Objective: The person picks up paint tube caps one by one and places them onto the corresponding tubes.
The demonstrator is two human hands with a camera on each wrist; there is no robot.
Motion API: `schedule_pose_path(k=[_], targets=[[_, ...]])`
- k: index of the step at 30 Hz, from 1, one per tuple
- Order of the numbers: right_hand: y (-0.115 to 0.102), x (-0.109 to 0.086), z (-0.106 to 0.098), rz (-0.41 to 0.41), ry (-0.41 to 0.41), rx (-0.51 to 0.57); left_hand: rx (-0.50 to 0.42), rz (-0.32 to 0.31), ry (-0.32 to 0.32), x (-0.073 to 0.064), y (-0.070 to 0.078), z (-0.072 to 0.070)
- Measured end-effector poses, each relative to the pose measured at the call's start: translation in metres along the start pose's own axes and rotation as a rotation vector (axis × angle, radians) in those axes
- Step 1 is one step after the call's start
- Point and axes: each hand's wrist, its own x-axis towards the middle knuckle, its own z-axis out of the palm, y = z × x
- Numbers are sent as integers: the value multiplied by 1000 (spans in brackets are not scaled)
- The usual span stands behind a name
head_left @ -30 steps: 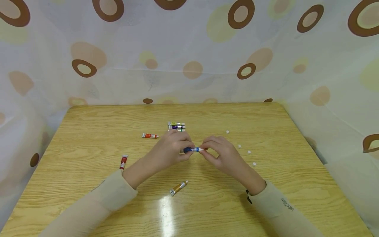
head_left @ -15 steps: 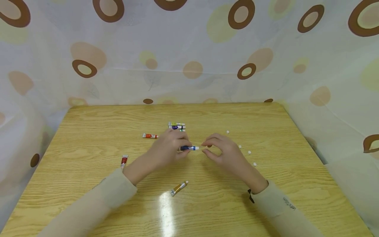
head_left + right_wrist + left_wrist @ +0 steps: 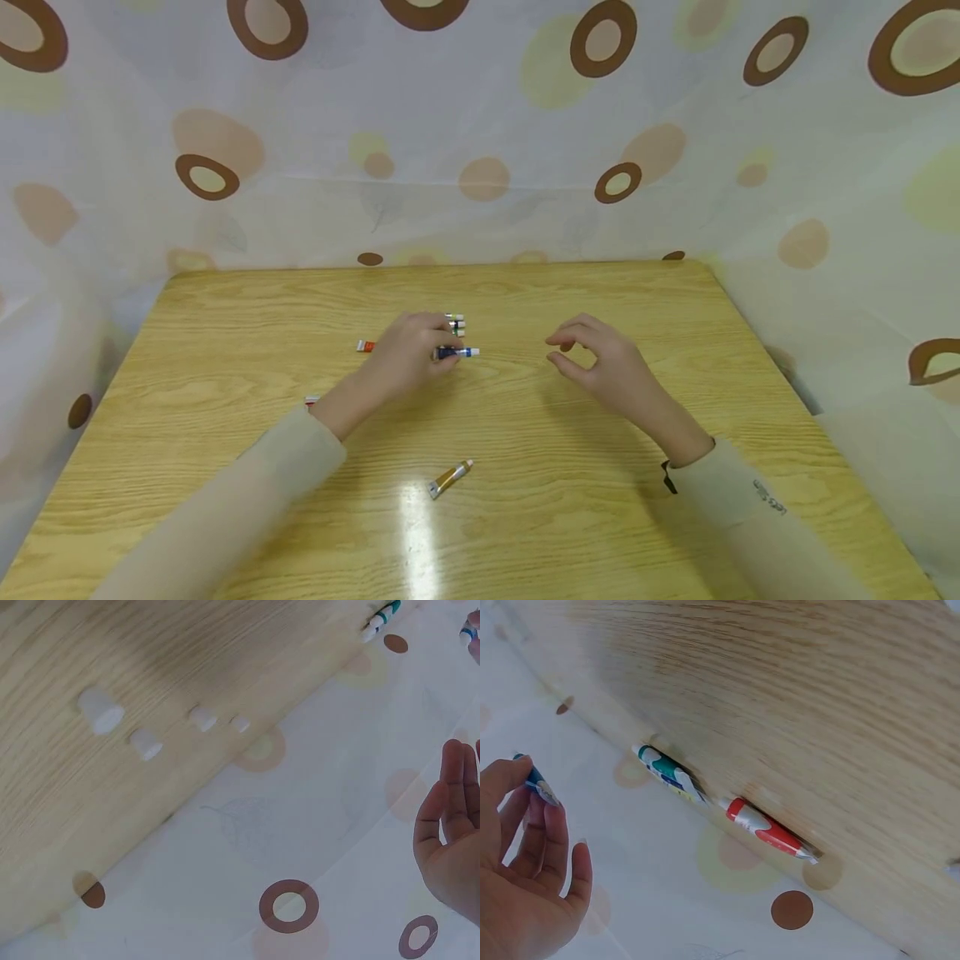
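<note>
My left hand (image 3: 405, 357) pinches a small blue paint tube (image 3: 467, 352) between thumb and fingers, its white-capped end pointing right. In the left wrist view the same tube (image 3: 540, 783) shows above the table between the fingertips. My right hand (image 3: 613, 367) is raised to the right, thumb and forefinger apart with nothing visible between them. Just behind the left hand lies a row of paint tubes (image 3: 457, 325), partly covered by it. An orange-red paint tube (image 3: 365, 346) sticks out from behind that hand. Several white caps (image 3: 146, 744) stand on the table, hidden behind the right hand in the head view.
A gold paint tube (image 3: 450, 479) lies at the front middle of the wooden table (image 3: 540, 517). One end of a dark red tube (image 3: 311, 401) shows beside the left wrist. Patterned white cloth (image 3: 420, 183) hangs behind the table and along its sides.
My right hand has come off the tube's tip and moved right, over the white caps. The left hand has carried the blue paint tube left and toward the row at the back.
</note>
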Motion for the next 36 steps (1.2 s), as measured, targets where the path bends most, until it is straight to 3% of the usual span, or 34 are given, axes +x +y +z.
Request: schedule_pose_path(k=[11,17,24,36], targets=[[41,1,-15,143,-95,-27,-4,-133,-70,4,-28,12],[59,2,-16,286,-200,2,-9,-193,-113,6,-35,16],[82,4,-14,423,-325,39,2,-211,-145,8,-44,22],[104,12,-3,512,-470,123,34,-163,-146,14,-47,33]])
